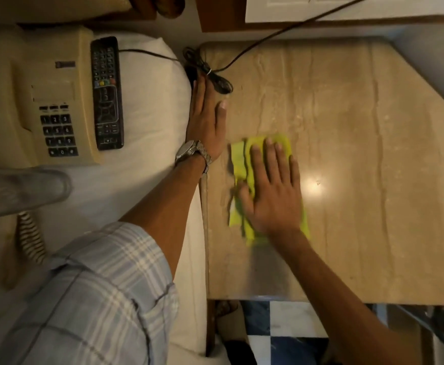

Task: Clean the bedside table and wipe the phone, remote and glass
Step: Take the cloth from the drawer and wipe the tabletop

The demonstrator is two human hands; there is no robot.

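On the left half of the bedside table [347, 180], toward nine o'clock of its marble-look top, the right hand [273, 191] lies flat and spread on a yellow-green cloth [242, 164], fingers extended toward twelve o'clock and palm pressing down rather than gripping; nothing is pinched, the cloth is simply trapped under the palm. The left hand [207, 122] is also open and flat, resting along the table's left edge at about ten o'clock from the cloth, holding nothing, its fingertips just short of a bundled black cable [210, 77] that lies at the table's eleven o'clock corner. The cloth looks thin, soft and limp, folded into a loose pad; it should slide easily over the glossy top and will bunch if pushed from one corner, so flat palm pressure over its middle seems the sound way to drive it. The phone [44, 101] and the remote [107, 93] are off the table, lying side by side on the white bedding [149, 122] at nine o'clock of the view, the remote touching the phone's right flank. The phone seems rigid, light plastic with a coiled cord [29, 238] trailing toward six o'clock; best taken by its body sides. The remote is slim and hard, easily grasped across its long edges. No glass is visible here. The cable may snag a wide wiping stroke.
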